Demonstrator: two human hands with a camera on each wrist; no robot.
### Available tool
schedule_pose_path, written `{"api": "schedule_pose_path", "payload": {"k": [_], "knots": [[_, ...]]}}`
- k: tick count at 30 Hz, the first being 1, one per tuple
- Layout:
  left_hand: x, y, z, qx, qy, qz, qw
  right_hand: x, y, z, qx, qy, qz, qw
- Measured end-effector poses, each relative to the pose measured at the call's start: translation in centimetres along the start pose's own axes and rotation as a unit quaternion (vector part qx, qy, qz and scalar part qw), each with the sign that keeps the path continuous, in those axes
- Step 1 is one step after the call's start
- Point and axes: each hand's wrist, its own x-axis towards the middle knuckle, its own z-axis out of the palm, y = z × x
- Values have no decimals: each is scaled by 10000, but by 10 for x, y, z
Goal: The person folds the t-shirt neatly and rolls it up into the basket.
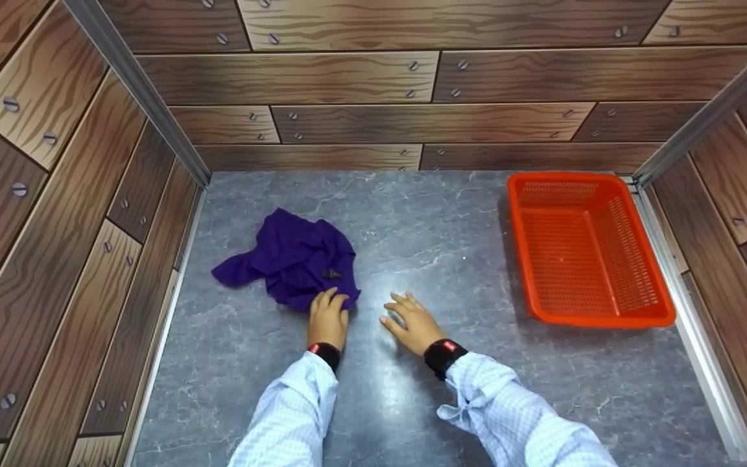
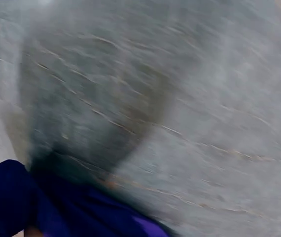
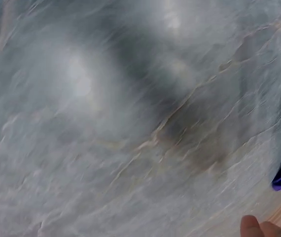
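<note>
Purple cloth (image 1: pixel 299 243): lay crumpled on the left part of the bench (image 1: pixel 425 227), ahead of the left grip (image 1: pixel 327 325) and spreading off to its left.
Long axis of the cloth: ran roughly left to right, a narrow tail pointing left; the near right part met the left fingertips.
Nearer side: the left grip, which touched the cloth; the right grip (image 1: pixel 412 326) was apart from it, off to the right.
Left grip: fingers reached onto the near edge; I could not tell whether they pinched the fabric or merely rested on it.
Right grip: fingers spread, holding nothing.
Dark tag (image 1: pixel 332 274): sat on the cloth, just beyond the left fingertips.
Red basket (image 1: pixel 520 246): stood at the right of the bench, well apart from the cloth; its long axis ran away from the person.
Cloths: one.
Tags: one visible.
Baskets: one.
Grips: two.
Black wristbands (image 1: pixel 325 355): two, one per wrist.
Checked sleeves (image 1: pixel 296 408): two.
Wood-patterned walls (image 1: pixel 347 78): three in view.
</note>
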Motion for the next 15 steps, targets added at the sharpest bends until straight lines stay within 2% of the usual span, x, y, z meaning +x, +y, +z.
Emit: {"api": "schedule_pose_path", "payload": {"k": [5,15], "knots": [[-5,13,4,-129,-188,239,9995,1,-7,6,470,-200,138,9986],[-16,33,17,-522,-326,753,9953,4,-12,12,1232,-230,946,9876]]}}
